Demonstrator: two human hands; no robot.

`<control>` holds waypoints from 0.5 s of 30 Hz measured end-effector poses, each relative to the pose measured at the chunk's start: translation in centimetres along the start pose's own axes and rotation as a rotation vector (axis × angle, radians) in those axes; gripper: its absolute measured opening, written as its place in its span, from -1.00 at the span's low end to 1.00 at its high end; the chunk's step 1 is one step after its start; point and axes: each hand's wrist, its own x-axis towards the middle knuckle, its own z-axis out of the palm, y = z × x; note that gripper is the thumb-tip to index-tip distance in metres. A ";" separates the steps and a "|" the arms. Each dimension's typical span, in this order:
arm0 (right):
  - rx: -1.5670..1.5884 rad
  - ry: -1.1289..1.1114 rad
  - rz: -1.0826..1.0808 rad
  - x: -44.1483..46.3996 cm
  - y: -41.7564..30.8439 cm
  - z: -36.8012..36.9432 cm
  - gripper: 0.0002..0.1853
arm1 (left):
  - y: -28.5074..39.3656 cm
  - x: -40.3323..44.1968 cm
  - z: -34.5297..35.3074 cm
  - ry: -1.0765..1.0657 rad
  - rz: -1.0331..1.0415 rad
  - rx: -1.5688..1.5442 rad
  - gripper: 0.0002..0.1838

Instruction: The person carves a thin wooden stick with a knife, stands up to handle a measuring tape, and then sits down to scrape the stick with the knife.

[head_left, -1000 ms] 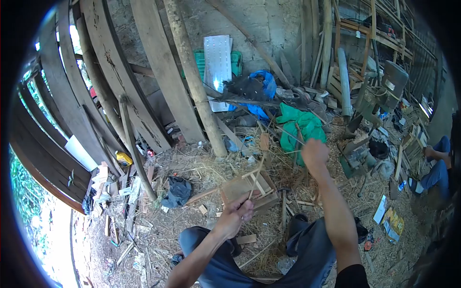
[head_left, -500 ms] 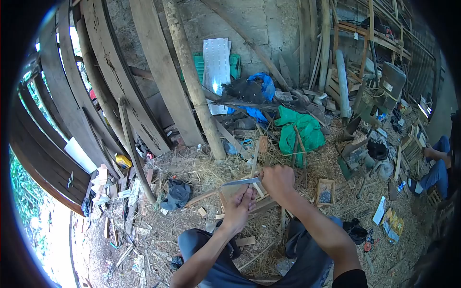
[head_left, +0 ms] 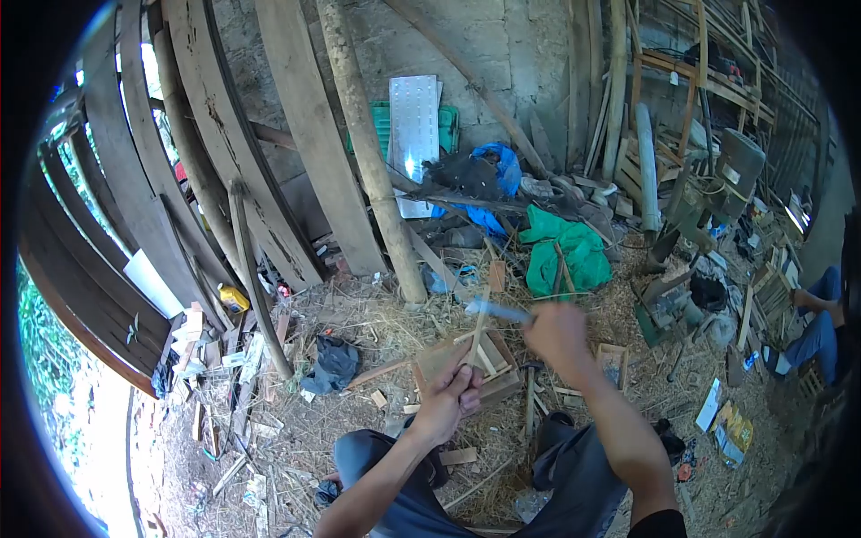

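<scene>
My left hand (head_left: 451,401) is closed round the lower end of a thin wooden strip (head_left: 480,325), which points up and away. My right hand (head_left: 558,339) grips a knife (head_left: 507,311), its blade smeared by motion and reaching left to the strip's upper part. Whether the blade touches the strip I cannot tell. Just beyond my left hand, between my knees, stands a wooden box (head_left: 505,386) with pieces of wood on top. A hammer-like tool (head_left: 530,381) is at the box's right side, partly hard to make out.
A small wooden tray (head_left: 613,360) sits right of my forearm. Wood scraps and shavings cover the ground. A black plastic bag (head_left: 334,363) lies left and a green sack (head_left: 567,255) ahead. Planks lean on the wall; another person's legs (head_left: 812,327) show at far right.
My right hand has moved right and slightly down with the knife, so the blade has left the spot above my left hand. The strip now shows more fully, and the view has shifted slightly.
</scene>
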 end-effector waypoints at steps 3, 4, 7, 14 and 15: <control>-0.009 -0.033 -0.159 -2.0 -2.7 1.4 -0.85 | 0.2 0.8 0.7 -0.052 0.001 -0.140 -0.63; 0.005 -0.040 -0.225 -2.3 -3.1 1.9 -0.86 | 0.3 0.8 0.6 -0.078 -0.005 -0.210 -0.63; 0.032 -0.009 -0.228 -2.0 -3.0 2.3 -0.86 | 0.5 0.8 0.6 -0.135 -0.033 -0.272 -0.55; -0.041 0.067 -0.118 0.3 -0.8 1.1 -0.85 | -0.4 -0.3 0.8 -0.177 -0.065 -0.272 -0.52; -0.014 0.024 -0.157 -0.4 -1.1 1.3 -0.84 | -0.5 0.0 0.8 -0.144 -0.082 -0.328 -0.50</control>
